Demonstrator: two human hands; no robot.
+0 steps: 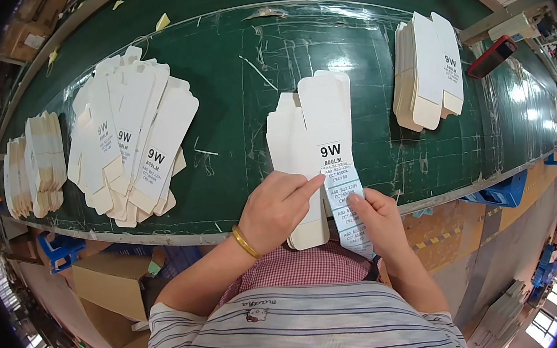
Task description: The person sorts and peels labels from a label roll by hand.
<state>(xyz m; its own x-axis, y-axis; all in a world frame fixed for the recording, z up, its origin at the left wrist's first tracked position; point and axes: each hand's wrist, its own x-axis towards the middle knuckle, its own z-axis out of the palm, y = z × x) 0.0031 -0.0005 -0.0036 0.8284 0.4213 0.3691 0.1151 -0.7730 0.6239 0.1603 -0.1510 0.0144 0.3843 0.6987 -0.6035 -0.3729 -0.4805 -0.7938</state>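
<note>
A stack of flat white folded cartons [286, 139] lies in front of me, its top carton [326, 112] printed "9W 800LM". My right hand [380, 221] pinches a strip of pale blue labels [346, 198] between thumb and fingers. The strip's upper end lies over the carton just below the "800LM" print, and its lower end hangs towards my lap. My left hand [278, 207] rests on the stack with the index finger stretched out, its tip touching the edge of the top label. The other left fingers are bent, and the thumb is hidden.
Fanned "9W" cartons [131, 141] and upright bundles [46, 163] lie on the green table [220, 59] to the left. Another carton pile [426, 69] stands right, beside a red-edged phone [492, 56]. A cardboard box [111, 284] sits below the table's left front.
</note>
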